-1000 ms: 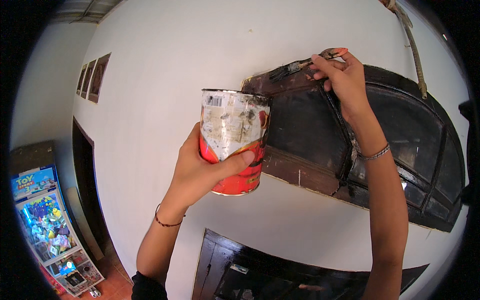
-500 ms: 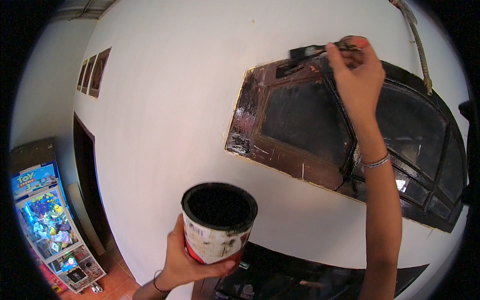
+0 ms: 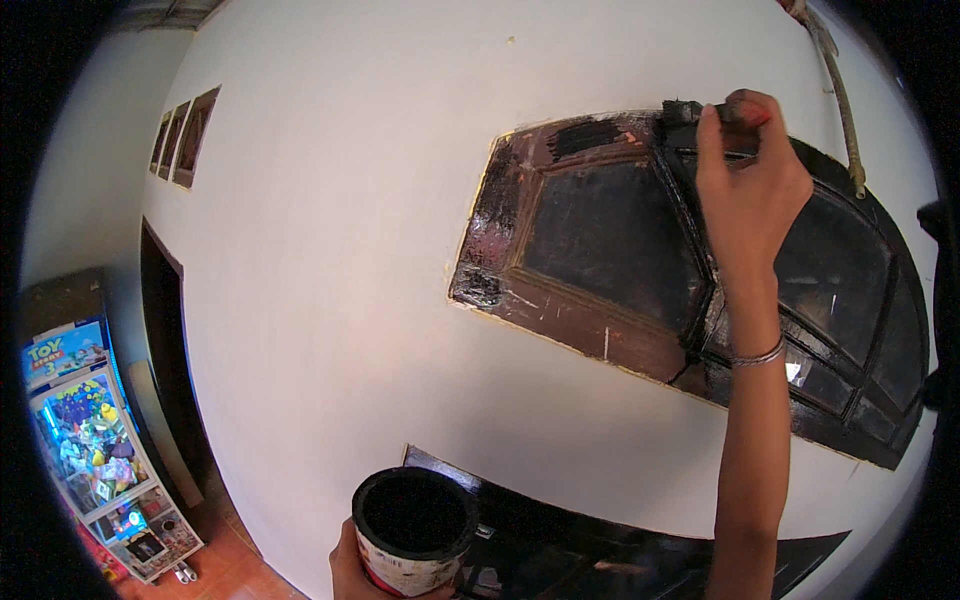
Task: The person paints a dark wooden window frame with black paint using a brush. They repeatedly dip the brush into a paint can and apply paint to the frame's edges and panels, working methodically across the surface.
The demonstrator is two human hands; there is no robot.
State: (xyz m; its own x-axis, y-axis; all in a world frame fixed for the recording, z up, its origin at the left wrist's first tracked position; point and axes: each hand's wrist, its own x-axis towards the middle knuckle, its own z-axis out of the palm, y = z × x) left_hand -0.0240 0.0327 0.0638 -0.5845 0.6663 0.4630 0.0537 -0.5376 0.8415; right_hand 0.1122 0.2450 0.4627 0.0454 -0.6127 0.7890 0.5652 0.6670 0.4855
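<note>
My right hand (image 3: 752,190) is raised and closed around a paintbrush (image 3: 683,112). The dark bristles point left and lie against the upper edge of a wooden window frame (image 3: 570,318), near its middle divider. Glossy black paint covers the frame's right part and some of its left end; bare brown wood shows along the bottom left. A black patch (image 3: 585,138) marks the top left rail. Low in view, my left hand (image 3: 345,568) grips a paint can (image 3: 408,572) with a black rim, its inside very dark. The can hides most of those fingers.
White wall (image 3: 330,260) surrounds the frame. Below is a dark, glossy panel (image 3: 600,545). A pole (image 3: 845,120) hangs at upper right. To the left stand a lit claw machine (image 3: 100,450) with toys, a dark doorway (image 3: 165,320) and small windows (image 3: 190,140).
My right hand has carried the brush rightward along the top rail, and the black patch behind it looks wider. The can in my left hand has dropped lower in view.
</note>
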